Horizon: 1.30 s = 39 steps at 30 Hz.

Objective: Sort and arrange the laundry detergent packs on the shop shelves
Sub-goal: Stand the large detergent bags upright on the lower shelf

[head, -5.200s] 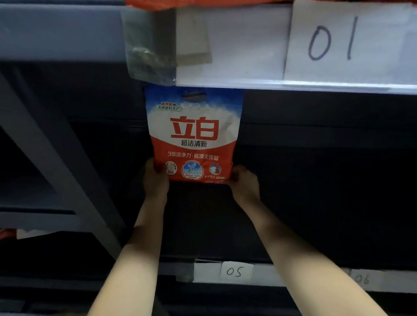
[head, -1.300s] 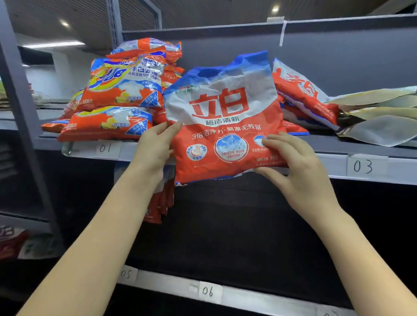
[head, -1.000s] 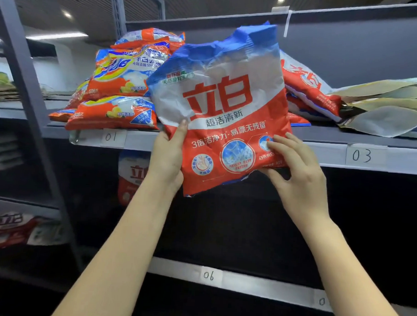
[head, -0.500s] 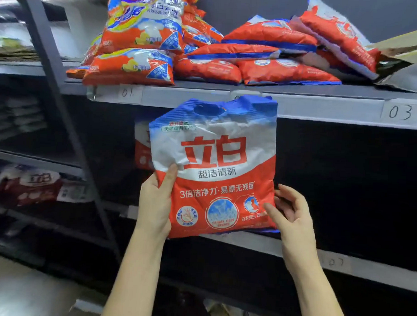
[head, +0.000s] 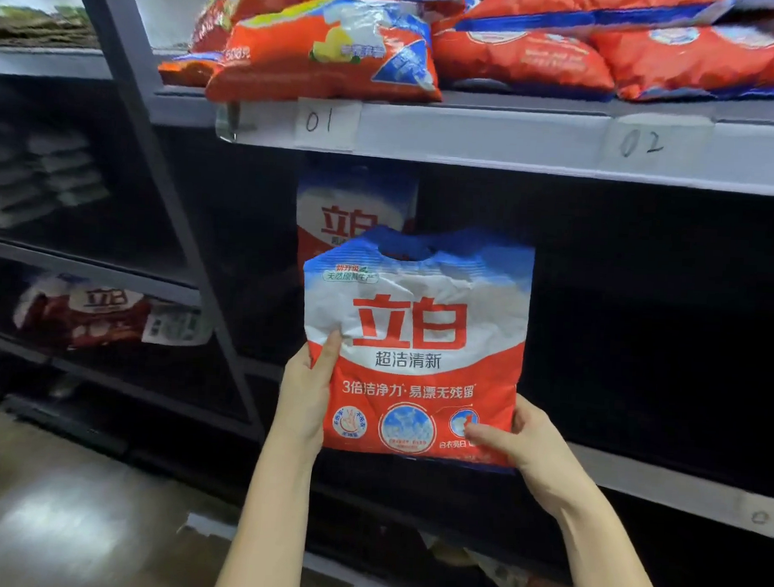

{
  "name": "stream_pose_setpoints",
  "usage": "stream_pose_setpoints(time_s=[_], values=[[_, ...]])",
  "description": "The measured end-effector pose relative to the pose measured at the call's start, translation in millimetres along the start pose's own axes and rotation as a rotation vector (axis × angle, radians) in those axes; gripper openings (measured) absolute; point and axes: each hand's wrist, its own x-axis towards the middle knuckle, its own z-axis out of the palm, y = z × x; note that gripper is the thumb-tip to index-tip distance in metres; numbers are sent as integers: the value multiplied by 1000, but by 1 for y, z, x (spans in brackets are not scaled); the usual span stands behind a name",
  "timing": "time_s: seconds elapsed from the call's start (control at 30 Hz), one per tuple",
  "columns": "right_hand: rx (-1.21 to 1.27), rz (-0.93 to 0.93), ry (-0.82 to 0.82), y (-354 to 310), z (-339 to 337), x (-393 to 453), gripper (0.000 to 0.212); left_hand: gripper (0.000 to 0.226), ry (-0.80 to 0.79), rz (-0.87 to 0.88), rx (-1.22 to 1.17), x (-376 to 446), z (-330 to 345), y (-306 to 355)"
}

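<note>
We hold one red, white and blue plastic detergent pack (head: 414, 347) upright in front of the dark middle shelf bay, its printed face towards us and its cut-out handle at the top. Our left hand (head: 303, 396) grips the pack's left edge, thumb curled over the front; our right hand (head: 529, 441) pinches the lower right corner, thumb on the front and fingers curled behind. Both are closed on the pack, which hangs clear of the shelves.

Just behind and a little to the left, a matching red and white pack (head: 353, 212) stands upright in the bay beneath the grey upper shelf edge (head: 494, 138) with its handwritten paper label 01 (head: 326, 123). Flat orange-red packs (head: 325, 51) lie piled on that upper shelf.

We judge the step to be placing this pack beside or in front of its twin. The next move likely calls for carrying it forward into the bay, keeping it upright and face out, setting its base down squarely before we loosen either grip, since a soft pack may slump
</note>
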Motion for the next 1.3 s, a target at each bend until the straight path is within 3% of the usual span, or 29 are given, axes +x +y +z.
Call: stream_pose_setpoints(time_s=[0.3,0.4,0.63,0.8,0.97,1.2,1.3], values=[[-150,26,129,13,72,94,42,18,10,-39,28,114,-63,-6],[-182,14,163,13,90,127,40,9,17,-68,-16,148,-73,-8],[-229,18,193,13,108,186,45,13,17,-102,-11,200,-79,-14],[-253,-32,232,5,114,221,58,13,18,-33,27,240,-72,-8],[-160,-43,310,-11,132,266,57,13,50,53,25,288,-60,12],[-299,-23,412,0,145,285,55,49,182,-24,120,315,-70,-49],[-302,-48,435,5,147,283,52,51,183,-9,191,314,-75,-69]])
